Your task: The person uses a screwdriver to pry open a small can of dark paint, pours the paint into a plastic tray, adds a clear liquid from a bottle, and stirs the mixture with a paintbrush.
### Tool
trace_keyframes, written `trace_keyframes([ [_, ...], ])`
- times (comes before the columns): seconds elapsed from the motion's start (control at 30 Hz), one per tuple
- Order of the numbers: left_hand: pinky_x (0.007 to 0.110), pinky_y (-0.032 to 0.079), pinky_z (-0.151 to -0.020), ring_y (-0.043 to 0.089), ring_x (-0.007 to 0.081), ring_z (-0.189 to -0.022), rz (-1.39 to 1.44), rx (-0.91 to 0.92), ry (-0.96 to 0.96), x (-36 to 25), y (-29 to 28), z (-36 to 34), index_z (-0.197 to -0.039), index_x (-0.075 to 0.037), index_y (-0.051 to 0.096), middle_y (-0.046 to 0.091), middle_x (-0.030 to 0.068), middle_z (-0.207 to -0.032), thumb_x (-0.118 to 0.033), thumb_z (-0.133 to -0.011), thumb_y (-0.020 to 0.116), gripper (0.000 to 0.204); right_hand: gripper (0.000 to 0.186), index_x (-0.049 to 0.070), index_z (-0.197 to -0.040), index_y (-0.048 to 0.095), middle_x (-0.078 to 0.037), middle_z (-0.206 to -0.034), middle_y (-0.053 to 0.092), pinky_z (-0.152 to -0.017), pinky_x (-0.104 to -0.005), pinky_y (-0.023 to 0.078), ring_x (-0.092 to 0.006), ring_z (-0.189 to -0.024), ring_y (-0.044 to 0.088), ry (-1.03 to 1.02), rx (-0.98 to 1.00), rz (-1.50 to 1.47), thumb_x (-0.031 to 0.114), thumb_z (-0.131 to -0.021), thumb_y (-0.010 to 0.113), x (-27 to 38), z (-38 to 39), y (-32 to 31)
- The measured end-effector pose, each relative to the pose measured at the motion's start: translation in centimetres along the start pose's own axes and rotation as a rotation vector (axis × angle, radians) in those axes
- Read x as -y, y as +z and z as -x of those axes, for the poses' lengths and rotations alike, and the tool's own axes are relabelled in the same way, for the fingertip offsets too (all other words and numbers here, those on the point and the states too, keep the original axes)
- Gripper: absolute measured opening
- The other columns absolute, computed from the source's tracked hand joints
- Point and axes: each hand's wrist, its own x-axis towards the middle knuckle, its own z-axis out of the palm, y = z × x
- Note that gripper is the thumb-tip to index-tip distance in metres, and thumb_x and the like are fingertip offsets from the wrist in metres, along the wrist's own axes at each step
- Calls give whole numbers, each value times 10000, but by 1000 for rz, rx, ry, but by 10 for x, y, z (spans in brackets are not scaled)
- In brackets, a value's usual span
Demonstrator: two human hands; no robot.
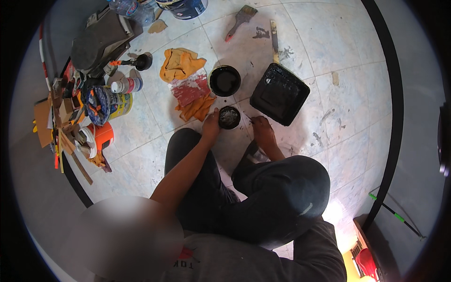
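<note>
Where the view is read as a clock face with twelve at the top, the pale tiled floor (357, 113) bears every item described here. The bent, dark-clad legs (282, 192) of the seated person span from four to eight o'clock. A black-coated tray (280, 96) lies between one and two o'clock, its handle toward twelve. At eleven o'clock, an orange cloth (183, 66) adjoins a streaked red sheet (190, 89). A stained bucket (117, 105) stands farther out, between nine and ten. A round pot (211, 82) with dark contents sits at twelve; well beyond it, also near twelve, lies a broad brush (242, 22).

The left forearm slants inward from between seven and eight o'clock; the left hand (211, 126), just off centre toward ten, has its fingers closed on the near-left rim of a small black container (238, 118). The right forearm is short in view, emerging beside the knee; the right hand (264, 132) is at three o'clock, back uppermost, fingers curled toward the centre. Whether they grasp anything cannot be told. The small container, nearly central, lies between both hands, its mouth upward, showing pale streaks inside.
</note>
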Motion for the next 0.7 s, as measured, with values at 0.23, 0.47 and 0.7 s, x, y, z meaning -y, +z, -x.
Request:
trace_keyframes([
  [0.23,431,558,-943,742,336,-1034,-469,-142,237,-69,10,41,-1201,62,742,747,229,-1107,-462,-1012,765,558,324,54,-1325,678,-172,-1292,655,-1063,-485,537,-388,-1253,620,-26,94,123,60,-1004,633,-9,-3,11],
  [0.47,415,567,-1034,719,340,-1200,-549,-153,295,-121,13,40,-1437,61,559,690,214,-1332,-324,-836,969,823,362,29,-1321,666,-160,-1312,644,-1071,-469,543,-358,-1230,628,-29,-3,116,90,-965,680,-7,11,-9],
  [0.7,462,553,-1127,640,305,-1342,-130,-124,767,-157,39,7,-1580,10,389,585,185,-1481,-166,-667,1076,1156,407,12,-1346,687,-208,-1304,675,-1023,-488,578,-422,-1194,670,-85,-24,42,48,-949,767,-24,72,-61],
])
